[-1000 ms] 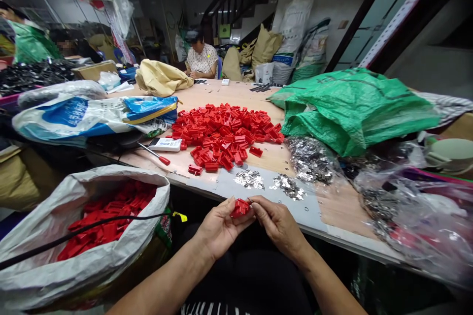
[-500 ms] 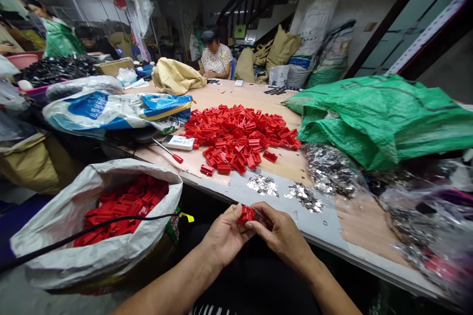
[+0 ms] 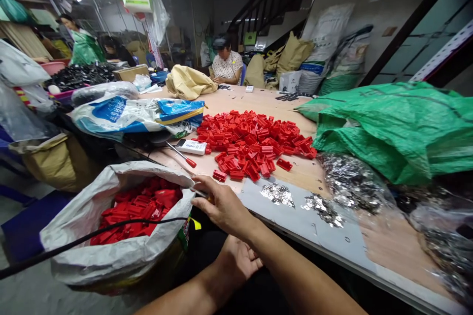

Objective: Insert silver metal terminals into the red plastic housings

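Note:
My right hand (image 3: 221, 205) reaches across to the rim of a white woven sack (image 3: 114, 261), pinching a thin metal tool (image 3: 199, 193) whose tip points at the sack. Loose red plastic parts (image 3: 140, 211) fill the sack, and a black cable (image 3: 92, 236) lies across its mouth. My left hand (image 3: 236, 267) sits low near my lap, palm up, with fingers apart and nothing in it. On the wooden table (image 3: 295, 170) beyond the hands lies a large heap of similar red plastic parts (image 3: 254, 145). Neither hand touches that heap.
A red-handled screwdriver (image 3: 183, 155) and a white device (image 3: 191, 146) lie by the heap. Silver metal bits (image 3: 277, 195) sit on a grey sheet (image 3: 306, 221). A green sack (image 3: 395, 133) and a blue-and-white bag (image 3: 136, 115) edge the table. A seated person (image 3: 227, 65) works at the far end.
The red part held between my hands is no longer visible. My right hand has moved left to the sack rim, and my left hand has dropped and opened. The view has shifted.

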`<state>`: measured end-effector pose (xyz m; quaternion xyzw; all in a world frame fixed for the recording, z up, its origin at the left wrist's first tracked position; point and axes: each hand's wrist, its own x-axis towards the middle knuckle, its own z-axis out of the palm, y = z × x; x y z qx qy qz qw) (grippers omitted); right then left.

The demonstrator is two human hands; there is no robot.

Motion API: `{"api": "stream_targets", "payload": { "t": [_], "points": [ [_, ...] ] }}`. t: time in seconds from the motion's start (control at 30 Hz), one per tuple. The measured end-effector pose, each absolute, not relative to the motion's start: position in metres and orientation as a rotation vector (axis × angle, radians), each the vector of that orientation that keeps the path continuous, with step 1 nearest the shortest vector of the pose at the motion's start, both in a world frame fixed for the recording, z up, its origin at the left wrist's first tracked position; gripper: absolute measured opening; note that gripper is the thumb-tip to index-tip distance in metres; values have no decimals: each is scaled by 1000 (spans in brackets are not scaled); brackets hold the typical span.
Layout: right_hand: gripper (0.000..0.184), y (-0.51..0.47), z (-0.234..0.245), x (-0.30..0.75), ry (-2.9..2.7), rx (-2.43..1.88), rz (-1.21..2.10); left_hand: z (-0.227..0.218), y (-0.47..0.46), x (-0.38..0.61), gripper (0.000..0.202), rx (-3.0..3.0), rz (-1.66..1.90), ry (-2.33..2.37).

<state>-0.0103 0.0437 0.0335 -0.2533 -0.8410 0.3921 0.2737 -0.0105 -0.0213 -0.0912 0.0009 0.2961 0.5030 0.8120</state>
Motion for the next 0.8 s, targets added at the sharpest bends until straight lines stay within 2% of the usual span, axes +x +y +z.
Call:
{"api": "stream_targets", "payload": {
  "t": [0.1, 0.3, 0.57, 0.8],
  "points": [
    [28, 69, 9, -17, -2378, -1020, 627, -95, -21, -19, 28, -109, 1090, 667],
    [23, 117, -32, -5, -2384, -1384, 426, -101, -15, -33, 36, -232, 1108, 731],
    [18, 120, -32, -17, -2361, -1530, 435, -93, -16, -40, 30, -212, 1142, 793],
    [14, 91, -23, 26, -2239, -1445, 664, -84, -16, -48, 32, -56, 1263, 748]
  ]
}}
